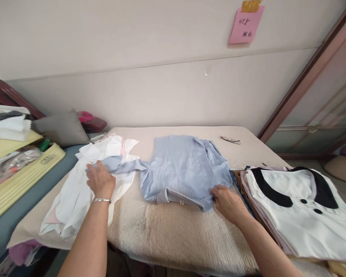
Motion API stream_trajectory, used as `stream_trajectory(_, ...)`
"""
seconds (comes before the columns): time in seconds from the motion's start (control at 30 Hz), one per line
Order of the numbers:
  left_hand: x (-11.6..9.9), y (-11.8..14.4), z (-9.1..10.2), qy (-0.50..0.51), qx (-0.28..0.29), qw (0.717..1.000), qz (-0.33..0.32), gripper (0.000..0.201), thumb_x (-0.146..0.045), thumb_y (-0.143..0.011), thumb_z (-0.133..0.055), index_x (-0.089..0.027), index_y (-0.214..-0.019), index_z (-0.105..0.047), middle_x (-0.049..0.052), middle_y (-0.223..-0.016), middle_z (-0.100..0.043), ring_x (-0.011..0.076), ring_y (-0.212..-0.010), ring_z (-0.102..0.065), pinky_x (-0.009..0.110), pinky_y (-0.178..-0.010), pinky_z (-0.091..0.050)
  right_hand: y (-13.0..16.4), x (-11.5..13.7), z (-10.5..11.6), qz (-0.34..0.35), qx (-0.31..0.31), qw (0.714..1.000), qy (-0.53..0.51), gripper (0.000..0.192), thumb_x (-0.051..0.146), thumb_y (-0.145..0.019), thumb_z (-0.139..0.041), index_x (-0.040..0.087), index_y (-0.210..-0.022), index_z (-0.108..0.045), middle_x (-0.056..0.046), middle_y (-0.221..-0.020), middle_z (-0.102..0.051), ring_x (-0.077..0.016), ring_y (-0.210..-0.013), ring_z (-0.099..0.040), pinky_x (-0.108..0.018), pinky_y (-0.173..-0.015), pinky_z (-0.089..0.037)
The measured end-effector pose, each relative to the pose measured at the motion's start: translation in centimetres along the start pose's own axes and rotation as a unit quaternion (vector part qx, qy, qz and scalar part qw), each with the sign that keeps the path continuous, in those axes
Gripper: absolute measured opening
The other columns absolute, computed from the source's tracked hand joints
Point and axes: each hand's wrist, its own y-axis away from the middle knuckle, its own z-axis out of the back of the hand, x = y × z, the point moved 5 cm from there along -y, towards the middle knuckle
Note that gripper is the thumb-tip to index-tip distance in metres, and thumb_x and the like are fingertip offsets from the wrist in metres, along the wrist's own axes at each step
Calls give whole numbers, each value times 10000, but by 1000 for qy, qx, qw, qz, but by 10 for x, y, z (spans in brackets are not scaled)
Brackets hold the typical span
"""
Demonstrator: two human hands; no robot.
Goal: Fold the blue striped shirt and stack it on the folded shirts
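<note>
A light blue striped shirt (178, 165) lies in the middle of the padded surface, its body partly folded and its collar toward me. One sleeve stretches left across white garments (77, 196). My left hand (100, 180), with a silver bangle at the wrist, has its curled fingers on the end of that sleeve. At the shirt's near right shoulder, close to the collar, my right hand (228, 202) pinches the fabric between thumb and fingers. The other sleeve is bunched along the shirt's right side.
A folded clothes stack (300, 215), topped by a white garment with a black collar, lies at right. Eyeglasses (230, 140) rest near the back. A grey cushion (62, 129) and a yellow box (25, 177) stand at left. A pink note (246, 25) hangs on the wall.
</note>
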Motion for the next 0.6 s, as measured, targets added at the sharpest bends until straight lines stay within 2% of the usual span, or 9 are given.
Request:
stream_trajectory(0.07,-17,11,-10,9,74,992,-99,474,-94,-840,-505,-123,-1311,-547,221,-1384,-534,363,-1299,-516,497,-1055,-446,0,0,1,-3,2,1000,-1,234,50,-887,-450,173,-897,-648,-72,-975,-630,-211,-964,-617,-291,-644,-310)
stream_trajectory(0.1,-31,22,-18,35,133,976,-168,425,-88,-827,-510,-147,-1237,-604,179,-1309,-604,326,-1251,-563,455,-1068,-448,0,-1,2,-5,3,1000,-2,230,51,-886,-451,176,-900,-644,-71,-975,-631,-210,-959,-617,-291,-642,-304)
stream_trajectory(0.17,-59,55,-30,114,271,907,-300,409,-88,-783,-543,-202,-1159,-655,108,-1263,-660,272,-1222,-594,391,-1095,-438,1,-2,5,-7,6,1000,-10,225,50,-868,-458,179,-923,-635,-68,-982,-634,-205,-939,-617,-292,-642,-298)
stream_trajectory(0.23,-81,88,-36,167,360,837,-377,490,-90,-733,-581,-245,-1193,-654,68,-1359,-627,256,-1289,-554,370,-1130,-408,4,-3,11,1,4,1000,-14,251,40,-819,-474,176,-960,-631,-73,-996,-639,-213,-939,-612,-298,-673,-316)
stream_trajectory(0.3,-94,111,-39,186,395,809,-394,563,-87,-709,-598,-254,-1246,-631,61,-1405,-597,256,-1319,-527,371,-1137,-395,8,0,18,25,-13,999,-16,316,25,-749,-486,172,-989,-631,-83,-1013,-645,-236,-995,-601,-318,-757,-350)
stream_trajectory(0.47,-111,137,-46,204,463,774,-381,602,-147,-750,-638,-233,-1343,-576,76,-1222,-674,257,-1158,-602,379,-1029,-457,26,18,25,131,-39,985,-106,514,-5,-610,-487,208,-1064,-599,-78,-1194,-636,-257,-1282,-501,-392,-1039,-347)
stream_trajectory(0.53,-115,140,-44,196,453,770,-405,569,-162,-763,-648,-236,-1325,-602,78,-1201,-673,270,-1145,-593,387,-1015,-448,35,23,23,160,-28,976,-144,599,-8,-596,-487,222,-1142,-573,-79,-1288,-608,-250,-1414,-392,-416,-1129,-309)
stream_trajectory(0.6,-120,142,-41,187,433,767,-436,439,-152,-785,-623,-246,-1211,-678,71,-1168,-677,269,-1115,-595,382,-994,-440,43,25,20,170,-14,972,-160,610,8,-615,-513,224,-1183,-556,-90,-1345,-582,-250,-1467,-327,-433,-1174,-284)
